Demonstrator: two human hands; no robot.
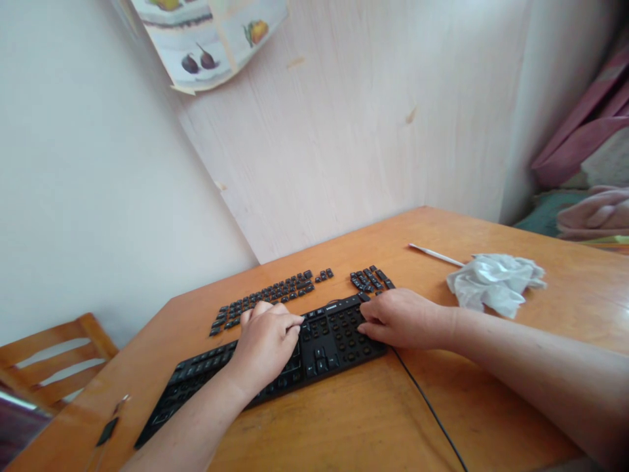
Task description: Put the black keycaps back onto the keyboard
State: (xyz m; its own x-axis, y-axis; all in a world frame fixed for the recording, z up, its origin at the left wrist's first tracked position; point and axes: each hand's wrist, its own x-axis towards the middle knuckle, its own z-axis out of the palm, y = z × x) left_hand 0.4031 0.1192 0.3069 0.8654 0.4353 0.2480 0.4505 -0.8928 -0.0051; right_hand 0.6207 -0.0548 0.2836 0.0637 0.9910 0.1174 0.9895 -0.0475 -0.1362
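Note:
A black computer keyboard lies at a slant on the wooden table, and many keycaps are off its number pad. Over the middle of the keyboard rests my left hand, its fingers curled down toward the far edge and its thumb pointing right. My right hand is closed at the upper right corner, above the number pad; anything between its fingertips is hidden. Beyond the keyboard, loose black keycaps are laid out in rows. A smaller group of keycaps sits nearer my right hand.
On the right of the table are a crumpled white tissue and a thin white stick. A black cable runs toward me. A small black-and-metal tool lies front left, near a wooden chair.

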